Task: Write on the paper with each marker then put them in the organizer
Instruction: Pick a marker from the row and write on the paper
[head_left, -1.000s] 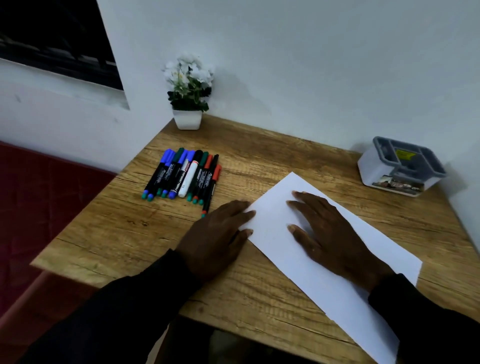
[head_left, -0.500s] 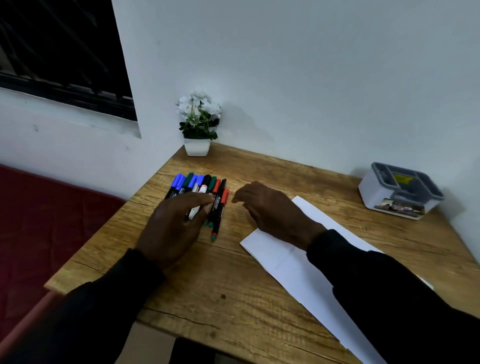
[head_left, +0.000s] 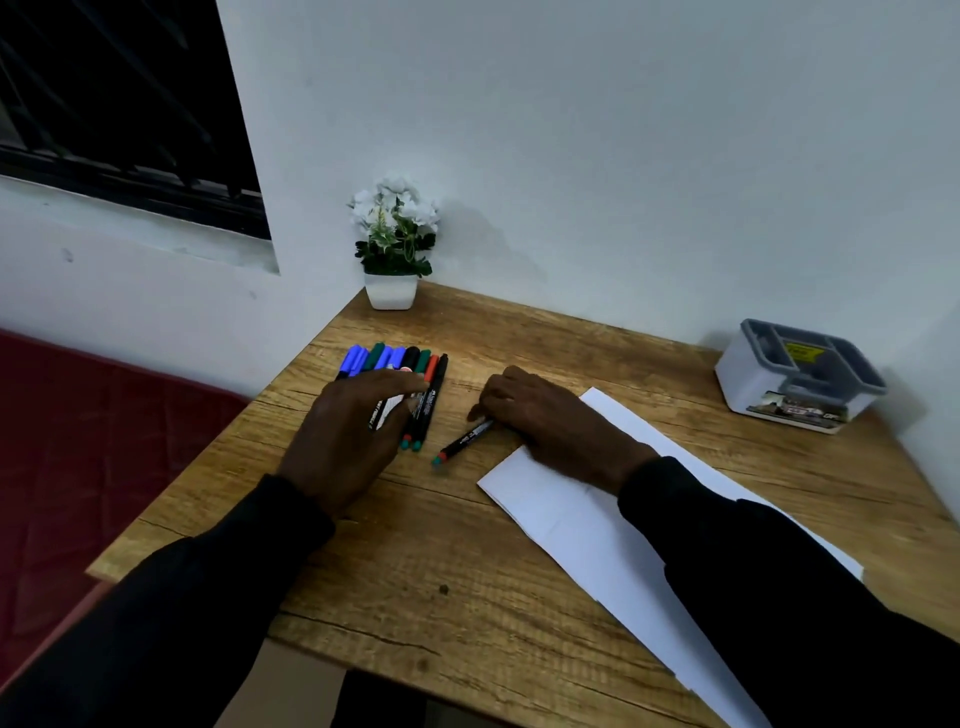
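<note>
The loose marker (head_left: 460, 444) lies slanted on the table (head_left: 415, 571), apart from the others, its coloured tail end pointing toward me and its far end tucked under my right hand (head_left: 540, 415). That hand's fingers are curled down over the far end and look to be pinching it. The contact itself is hidden beneath the knuckles, so I read a closed grip from the curl alone.

Just to its left, the row of markers (head_left: 400, 358) sits side by side. My left hand (head_left: 353, 431) is laid flat across their middles with fingers straight and nothing clasped. The paper (head_left: 571, 519) lies under my right wrist and forearm and runs toward the near right edge of the table. The organizer (head_left: 769, 384) stands well apart at the far right corner.

I judge this as the very start of the task: the first marker is being picked out and nothing is written or stowed. Next comes lifting it clear, uncapping it, probably with the left hand's help, and bringing the tip over bare paper.

The loose marker's cap colour is covered by my hand, and my sleeve hides much of the sheet. The organizer's compartments are too dim to read, though I see no marker in them. A potted plant (head_left: 392, 249) stands at the far corner.
</note>
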